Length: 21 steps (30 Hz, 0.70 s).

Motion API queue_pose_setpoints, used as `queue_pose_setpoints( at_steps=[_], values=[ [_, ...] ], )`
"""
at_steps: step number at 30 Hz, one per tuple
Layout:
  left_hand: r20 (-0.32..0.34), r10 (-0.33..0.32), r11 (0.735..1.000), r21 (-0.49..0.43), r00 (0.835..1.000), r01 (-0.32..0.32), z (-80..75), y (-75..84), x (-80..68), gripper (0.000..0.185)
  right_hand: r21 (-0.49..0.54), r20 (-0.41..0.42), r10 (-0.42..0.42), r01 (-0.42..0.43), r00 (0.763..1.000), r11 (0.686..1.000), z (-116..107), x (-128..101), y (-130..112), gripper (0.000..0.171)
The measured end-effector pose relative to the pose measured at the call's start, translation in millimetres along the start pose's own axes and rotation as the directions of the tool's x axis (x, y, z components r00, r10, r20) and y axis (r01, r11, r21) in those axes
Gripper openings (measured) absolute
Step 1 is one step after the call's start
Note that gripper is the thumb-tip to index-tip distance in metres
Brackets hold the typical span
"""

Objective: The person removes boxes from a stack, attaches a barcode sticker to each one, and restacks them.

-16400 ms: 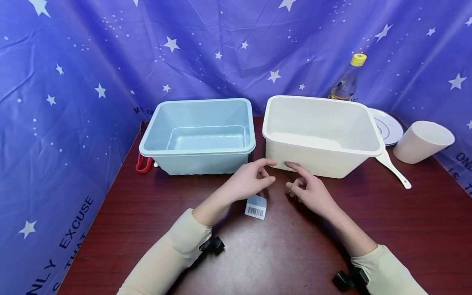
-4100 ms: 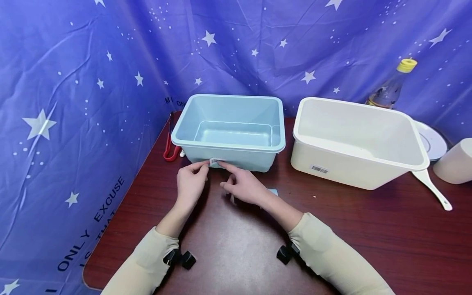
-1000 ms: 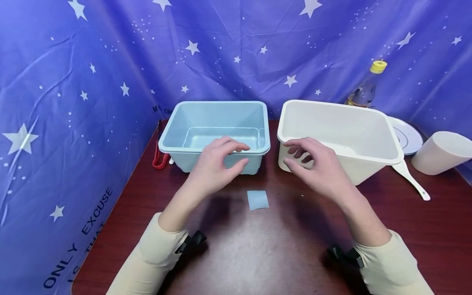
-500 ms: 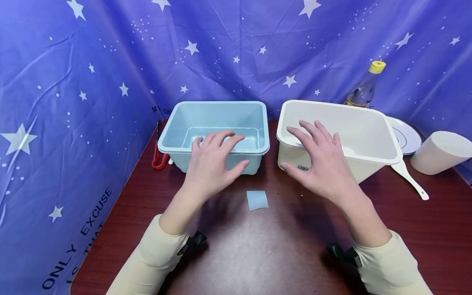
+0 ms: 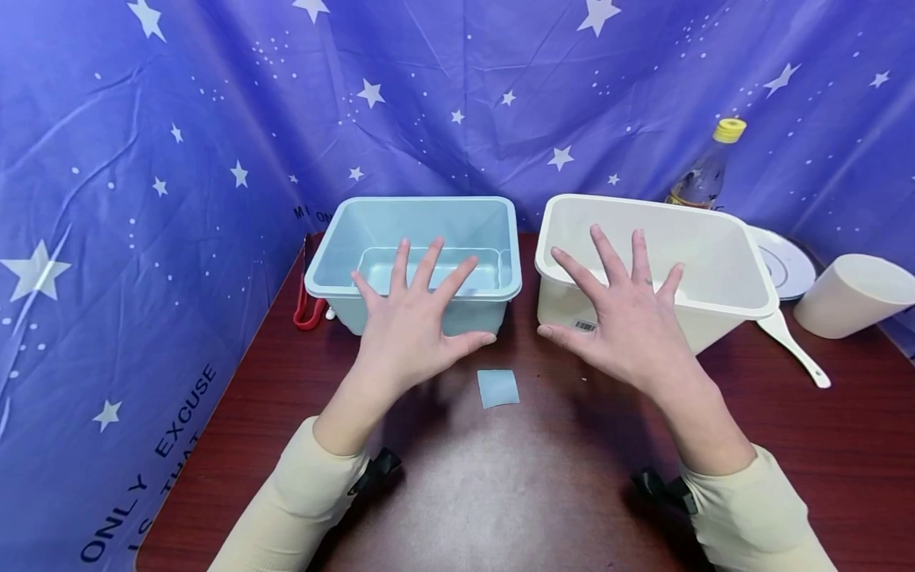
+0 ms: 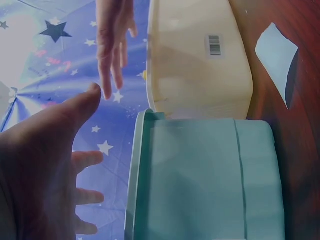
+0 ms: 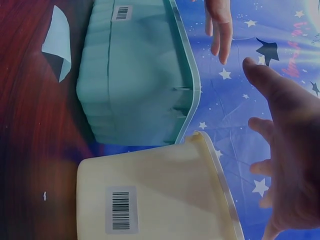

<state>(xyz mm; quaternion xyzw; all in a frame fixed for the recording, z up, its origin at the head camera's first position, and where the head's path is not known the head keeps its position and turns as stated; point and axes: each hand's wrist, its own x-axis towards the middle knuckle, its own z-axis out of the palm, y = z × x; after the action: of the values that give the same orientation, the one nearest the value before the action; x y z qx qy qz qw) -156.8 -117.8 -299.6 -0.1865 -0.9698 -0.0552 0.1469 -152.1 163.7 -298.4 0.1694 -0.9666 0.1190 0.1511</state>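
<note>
My left hand (image 5: 411,330) hovers in front of the light blue plastic bin (image 5: 429,210), fingers spread and holding nothing. Likewise spread and holding nothing, my right hand (image 5: 632,326) hovers before the cream plastic bin (image 5: 715,262). A barcode sticker (image 7: 121,210) is on the cream bin's front wall. Another barcode sticker (image 7: 122,13) shows on the blue bin's front wall in the right wrist view; in the head view my left hand hides it. Between the hands, a small pale blue paper square (image 5: 498,388) lies on the table, slightly curled.
Red-handled tongs (image 5: 309,314) lie left of the blue bin. Behind and right of the cream bin stand a yellow-capped bottle (image 5: 700,175), a white plate (image 5: 789,266), a white-handled utensil (image 5: 801,357) and a tilted cream cup (image 5: 851,298). A starry blue cloth (image 5: 429,79) hangs behind.
Earlier, the fingers pressed a barcode sticker onto the blue bin's front, with the cream bin's sticker in place. Since then both hands have lifted away, and over the last second their fingers have spread wide.
</note>
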Motion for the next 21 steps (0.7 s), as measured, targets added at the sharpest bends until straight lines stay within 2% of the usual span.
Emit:
queue_pose_setpoints(
  at_steps=[10, 15, 21],
  values=[
    [0.000, -0.009, 1.000, 0.002, 1.000, 0.009, 0.2, 2.0, 1.5, 0.094, -0.007, -0.010, 0.018, -0.018, 1.000, 1.000, -1.3, -0.2, 2.4, 0.091],
    [-0.037, 0.045, 0.998, -0.045, 0.998, -0.046, 1.5, 4.7, 5.0, 0.089, 0.035, -0.024, 0.025, -0.024, 0.999, 0.999, -4.8, 0.6, 6.3, 0.090],
    [-0.106, 0.082, 0.988, -0.119, 0.991, -0.094, 2.7, 9.2, 12.0, 0.082, 0.089, -0.014, 0.086, -0.084, 0.996, 0.992, -13.9, 1.6, 22.4, 0.091]
  ],
)
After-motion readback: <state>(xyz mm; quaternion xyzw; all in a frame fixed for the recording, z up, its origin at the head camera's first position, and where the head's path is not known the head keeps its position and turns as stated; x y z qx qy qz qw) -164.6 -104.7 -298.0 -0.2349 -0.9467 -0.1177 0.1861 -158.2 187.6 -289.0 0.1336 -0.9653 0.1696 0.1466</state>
